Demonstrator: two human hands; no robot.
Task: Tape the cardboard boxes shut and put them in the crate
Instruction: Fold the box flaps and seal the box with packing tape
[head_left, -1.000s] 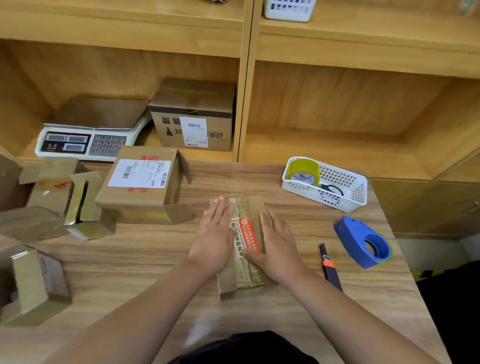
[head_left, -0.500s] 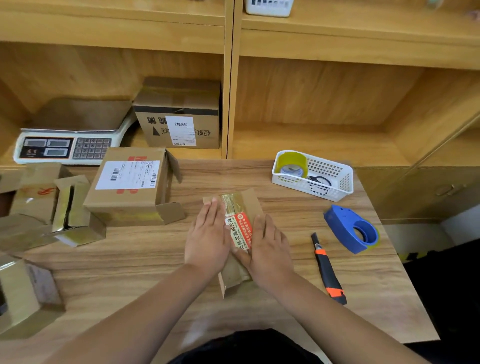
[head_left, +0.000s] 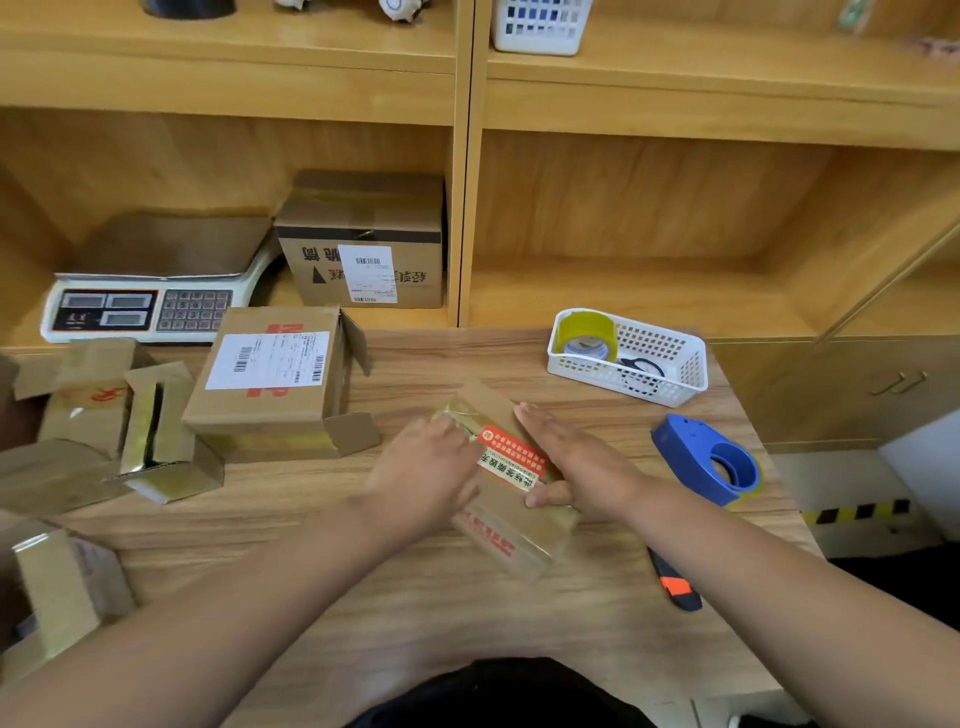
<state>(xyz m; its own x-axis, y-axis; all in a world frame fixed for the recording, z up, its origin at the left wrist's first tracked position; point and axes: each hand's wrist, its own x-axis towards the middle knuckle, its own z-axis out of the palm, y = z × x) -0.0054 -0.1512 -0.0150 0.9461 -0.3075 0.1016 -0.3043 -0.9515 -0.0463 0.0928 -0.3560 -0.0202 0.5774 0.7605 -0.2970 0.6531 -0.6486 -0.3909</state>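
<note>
The small carton (head_left: 511, 499) was gripped by left hand (head_left: 423, 467), braced by flat right hand (head_left: 576, 462) (sealing step); the blue tape dispenser (head_left: 706, 460), rightward, was probably needed next.

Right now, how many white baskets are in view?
2. The table basket sits back right, holding a tape roll and scissors. The shelf basket stands up top, cut off by the frame's edge. More may be out of view.
</note>
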